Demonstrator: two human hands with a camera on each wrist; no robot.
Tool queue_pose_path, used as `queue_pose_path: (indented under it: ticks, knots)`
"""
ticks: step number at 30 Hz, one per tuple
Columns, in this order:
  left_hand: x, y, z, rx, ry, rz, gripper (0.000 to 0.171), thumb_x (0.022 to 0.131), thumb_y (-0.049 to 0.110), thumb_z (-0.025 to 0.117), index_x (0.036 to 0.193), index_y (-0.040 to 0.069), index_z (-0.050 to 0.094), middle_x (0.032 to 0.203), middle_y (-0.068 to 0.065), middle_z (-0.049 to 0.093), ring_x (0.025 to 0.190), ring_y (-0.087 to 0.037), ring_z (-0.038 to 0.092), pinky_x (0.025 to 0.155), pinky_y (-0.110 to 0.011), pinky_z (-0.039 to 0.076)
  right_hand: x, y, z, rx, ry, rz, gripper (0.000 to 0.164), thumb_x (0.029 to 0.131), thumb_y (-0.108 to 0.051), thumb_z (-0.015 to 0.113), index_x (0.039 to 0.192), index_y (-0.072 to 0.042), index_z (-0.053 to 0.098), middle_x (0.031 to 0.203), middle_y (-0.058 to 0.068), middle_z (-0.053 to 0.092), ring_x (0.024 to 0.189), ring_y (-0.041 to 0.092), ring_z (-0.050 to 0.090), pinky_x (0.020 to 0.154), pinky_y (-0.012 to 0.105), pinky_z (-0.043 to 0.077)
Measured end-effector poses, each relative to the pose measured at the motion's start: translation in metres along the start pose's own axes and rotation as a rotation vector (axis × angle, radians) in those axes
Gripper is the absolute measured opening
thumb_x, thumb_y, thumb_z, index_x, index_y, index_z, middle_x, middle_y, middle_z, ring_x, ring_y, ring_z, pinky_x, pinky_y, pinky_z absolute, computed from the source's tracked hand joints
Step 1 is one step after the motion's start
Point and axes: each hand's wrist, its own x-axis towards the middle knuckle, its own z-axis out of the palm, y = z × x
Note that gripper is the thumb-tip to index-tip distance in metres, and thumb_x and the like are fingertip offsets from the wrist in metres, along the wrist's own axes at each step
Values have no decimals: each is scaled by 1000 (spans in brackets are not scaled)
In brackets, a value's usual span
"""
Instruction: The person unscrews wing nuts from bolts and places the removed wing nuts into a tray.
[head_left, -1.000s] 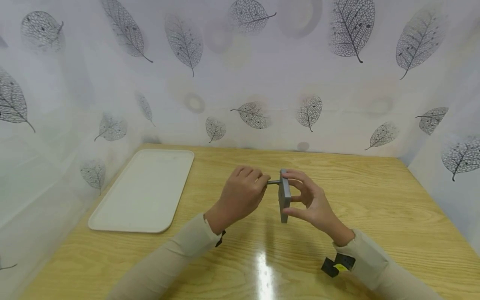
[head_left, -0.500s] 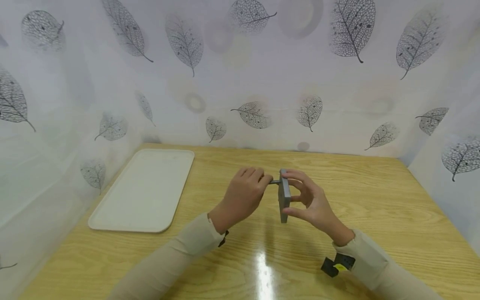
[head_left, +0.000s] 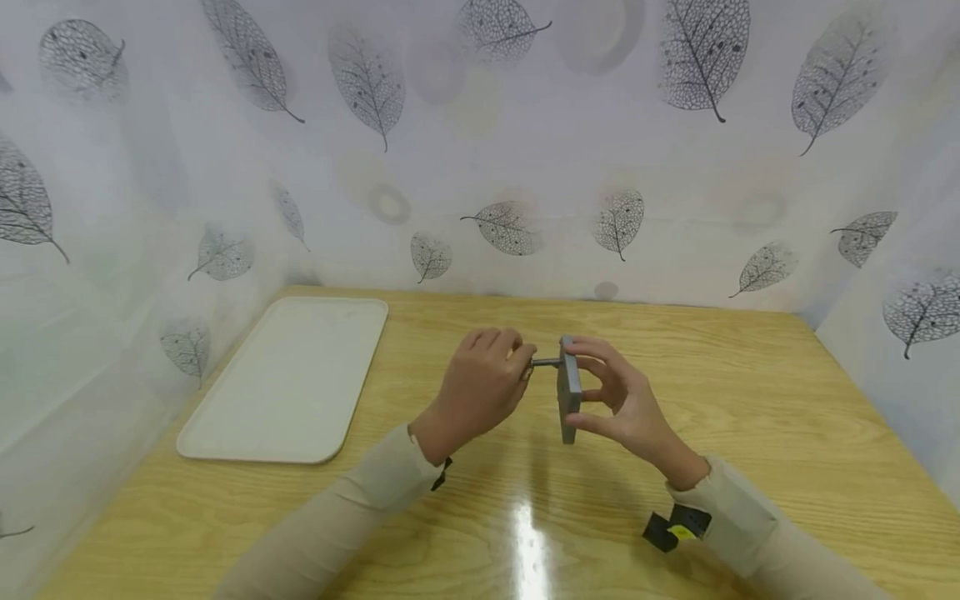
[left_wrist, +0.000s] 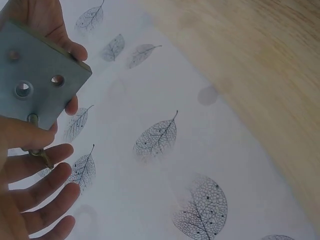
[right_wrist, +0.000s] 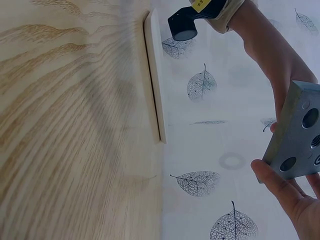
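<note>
My right hand [head_left: 618, 408] holds a thick grey metal plate [head_left: 567, 392] upright above the table, its thumb on the lower edge and fingertips near the top. Several round holes go through the plate [right_wrist: 302, 132], and one in the right wrist view looks threaded. My left hand [head_left: 483, 383] pinches a slim metal bolt [head_left: 547, 362] between thumb and index finger, the other fingers loosely spread. Level in the head view, the bolt meets the plate's left face near the top. In the left wrist view the bolt's threads [left_wrist: 33, 120] show at the plate, while my thumb hides its middle.
An off-white tray [head_left: 288, 379] lies at the left of the wooden table [head_left: 750, 417]. A leaf-printed curtain [head_left: 480, 150] hangs behind the table and along its sides. Dark wrist cameras [head_left: 677, 527] sit at the cuffs.
My left hand first shifted slightly right, towards the plate, then back left, its fingers loosening a little; more of the bolt shows now. My right hand and the plate have stayed put.
</note>
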Motion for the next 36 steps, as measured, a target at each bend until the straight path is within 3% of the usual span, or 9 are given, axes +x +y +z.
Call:
queue_pose_path:
  ticks: [6, 16, 23, 30, 36]
  knots:
    - [0, 0, -1, 24, 11, 9, 16, 82, 24, 69, 94, 14, 72, 89, 1, 62, 80, -14, 61, 79, -29, 51, 1, 0, 0, 1, -2, -14, 67, 78, 3, 71, 137, 2, 39, 143, -1, 39, 123, 12, 51, 76, 33, 57]
    - [1, 3, -2, 20, 60, 27, 9, 83, 20, 69, 90, 14, 71, 82, 2, 71, 74, -14, 62, 78, -29, 49, 3, -1, 0, 25, -6, -72, 68, 76, 10, 69, 137, 2, 39, 143, 6, 39, 123, 16, 51, 76, 32, 57]
    - [1, 6, -1, 0, 15, 39, 22, 75, 23, 78, 93, 12, 69, 85, 1, 70, 76, -14, 63, 78, -28, 50, 2, 0, 0, 11, -7, -54, 67, 77, 8, 69, 137, 1, 39, 143, 5, 39, 123, 14, 51, 77, 32, 57]
    - [2, 7, 1, -14, 11, 22, 6, 86, 18, 67, 88, 12, 65, 81, 0, 67, 73, -14, 63, 73, -28, 51, 1, 0, 0, 14, -6, -41, 67, 77, 7, 70, 137, 1, 39, 143, 3, 39, 123, 14, 51, 76, 33, 57]
    - [2, 3, 0, 7, 5, 5, 13, 85, 21, 66, 94, 13, 70, 87, 0, 66, 78, -14, 64, 76, -29, 52, 1, 0, 0, 14, 1, -56, 68, 77, 8, 70, 137, 2, 39, 143, 4, 39, 124, 13, 51, 76, 32, 57]
